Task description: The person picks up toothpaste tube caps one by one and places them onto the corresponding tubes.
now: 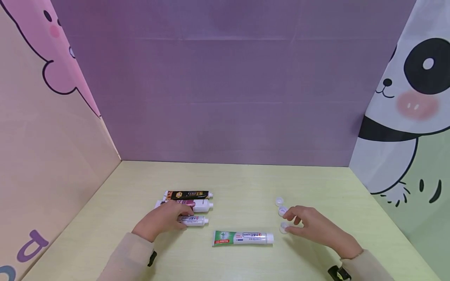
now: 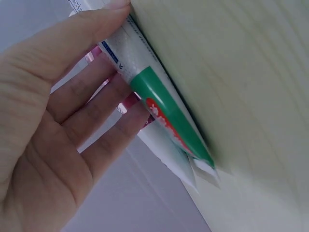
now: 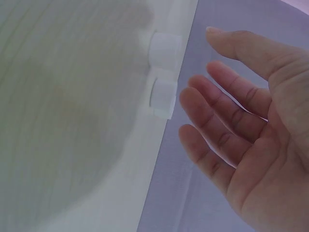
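Note:
My left hand [image 1: 165,219] grips a white and green toothpaste tube [image 2: 161,104], its thumb on the near side and its fingers behind. This tube lies nearest in a row, beside a white and purple tube [image 1: 201,205] and a black tube [image 1: 190,194]; their narrow nozzles point right. With fingers relaxed and apart, my right hand [image 1: 311,226] hovers over small white caps. The near cap [image 1: 283,227] shows by its thumb tip, the middle cap [image 1: 282,211] by its fingertips, the far cap [image 1: 279,201] beyond. Nothing shows between its fingers in the right wrist view.
Another green and white toothpaste tube [image 1: 242,238] lies on the table between the hands, toward the front, with its white capped end to the right. A purple panel [image 1: 232,97] stands behind the table [image 1: 242,179], and printed panels flank it on both sides.

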A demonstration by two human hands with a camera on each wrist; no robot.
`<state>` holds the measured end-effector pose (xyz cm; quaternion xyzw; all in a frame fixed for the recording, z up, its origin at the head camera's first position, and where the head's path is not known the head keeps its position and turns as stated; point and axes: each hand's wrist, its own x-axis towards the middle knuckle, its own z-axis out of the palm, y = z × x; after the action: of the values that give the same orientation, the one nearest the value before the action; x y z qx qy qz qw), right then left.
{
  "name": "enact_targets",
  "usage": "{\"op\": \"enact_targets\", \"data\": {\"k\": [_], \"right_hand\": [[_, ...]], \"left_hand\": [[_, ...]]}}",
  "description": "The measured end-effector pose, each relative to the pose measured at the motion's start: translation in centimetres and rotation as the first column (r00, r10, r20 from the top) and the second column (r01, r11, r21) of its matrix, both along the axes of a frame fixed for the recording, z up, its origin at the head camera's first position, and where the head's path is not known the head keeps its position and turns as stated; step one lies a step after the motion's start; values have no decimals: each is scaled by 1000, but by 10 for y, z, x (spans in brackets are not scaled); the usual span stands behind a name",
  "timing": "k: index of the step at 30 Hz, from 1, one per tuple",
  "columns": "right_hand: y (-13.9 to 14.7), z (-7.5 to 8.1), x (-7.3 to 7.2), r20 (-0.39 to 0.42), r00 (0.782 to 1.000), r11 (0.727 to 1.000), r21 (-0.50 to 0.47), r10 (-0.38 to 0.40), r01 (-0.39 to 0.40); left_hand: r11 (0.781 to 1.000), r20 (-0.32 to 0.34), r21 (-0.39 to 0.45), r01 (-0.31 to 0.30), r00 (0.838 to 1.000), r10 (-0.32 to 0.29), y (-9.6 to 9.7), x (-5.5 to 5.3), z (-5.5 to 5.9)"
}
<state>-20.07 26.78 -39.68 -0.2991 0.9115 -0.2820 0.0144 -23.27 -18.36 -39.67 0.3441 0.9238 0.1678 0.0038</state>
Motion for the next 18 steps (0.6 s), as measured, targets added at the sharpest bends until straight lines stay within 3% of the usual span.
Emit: {"op": "enact_targets", "data": {"k": [10,18], "right_hand": [[1,-10,-6,49,999,1000,0,-12,12],[0,-13,-7,58,998,1000,3,-15,15]], "left_hand": [[1000,55,8,4,998,-4,-1,2,5],[999,23,32,28,999,-29,-5,0,5]]}}
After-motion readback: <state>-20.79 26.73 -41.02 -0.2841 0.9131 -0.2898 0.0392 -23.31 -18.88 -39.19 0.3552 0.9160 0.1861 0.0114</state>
